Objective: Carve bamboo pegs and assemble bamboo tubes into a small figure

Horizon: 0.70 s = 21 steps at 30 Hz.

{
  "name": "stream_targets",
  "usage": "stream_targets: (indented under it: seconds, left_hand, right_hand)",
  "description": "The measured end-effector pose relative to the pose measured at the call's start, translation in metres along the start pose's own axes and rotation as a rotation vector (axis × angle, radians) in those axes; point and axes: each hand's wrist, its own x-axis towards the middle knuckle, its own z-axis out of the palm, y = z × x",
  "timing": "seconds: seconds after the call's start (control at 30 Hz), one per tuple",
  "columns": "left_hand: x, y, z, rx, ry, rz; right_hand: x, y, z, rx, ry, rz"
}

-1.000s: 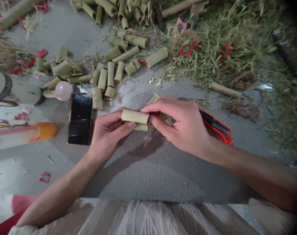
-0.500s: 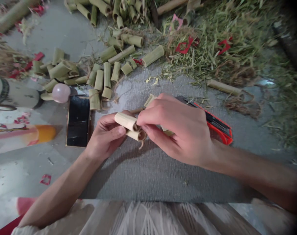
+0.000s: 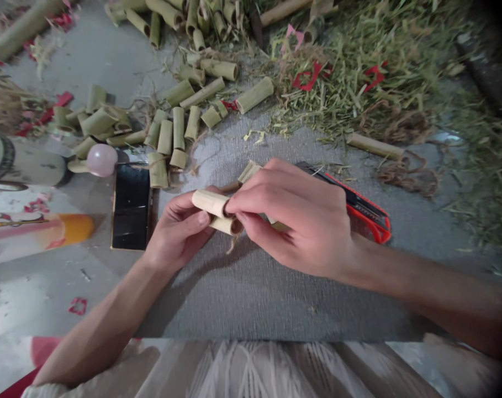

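Two pale bamboo tubes (image 3: 209, 203) sit stacked in the left hand (image 3: 176, 232), gripped by thumb and fingers above a grey surface (image 3: 251, 307). Since a second ago, their hollow ends have turned into view, so work seems centred there. The right hand (image 3: 298, 218) pinches at the upper opening; whether it holds anything is hidden.

On my left I can make out a phone (image 3: 130, 207) lying dark screen up, with a pale pink ball (image 3: 102, 160) at its top corner. Beyond that I see a pale cylinder (image 3: 31, 160) on its side and a printed package (image 3: 35, 233) with an orange end. A red paper scrap (image 3: 77, 305) lies below them; far right, I see shredded greenery (image 3: 400, 55) with red cutouts (image 3: 308, 77) on it
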Motion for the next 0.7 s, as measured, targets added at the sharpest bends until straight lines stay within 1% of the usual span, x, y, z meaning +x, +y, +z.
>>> stream_targets:
  seconds: [0.17, 0.27, 0.4, 0.57, 0.7]
  left_hand:
    - [-0.0020, -0.0038, 0.0015, 0.083, 0.107, 0.066]
    - [-0.0028, -0.0047, 0.0020, 0.137, 0.154, 0.110]
    - [-0.0031, -0.0043, 0.0010, 0.162, 0.174, 0.103]
    - [-0.0040, -0.0044, -0.0004, 0.175, 0.201, 0.113]
    - [-0.0048, -0.0045, -0.0004, 0.163, 0.198, 0.109]
  right_hand:
    - [0.0015, 0.0009, 0.0003, -0.005, 0.026, 0.019]
    - [0.0006, 0.0017, 0.0000, -0.025, 0.055, 0.063]
    - [-0.0021, 0.0018, -0.0007, -0.045, 0.104, 0.101]
    - [-0.0024, 0.0003, -0.0035, -0.050, 0.079, 0.172]
    - [-0.0034, 0.0025, -0.0017, 0.003, 0.107, 0.125]
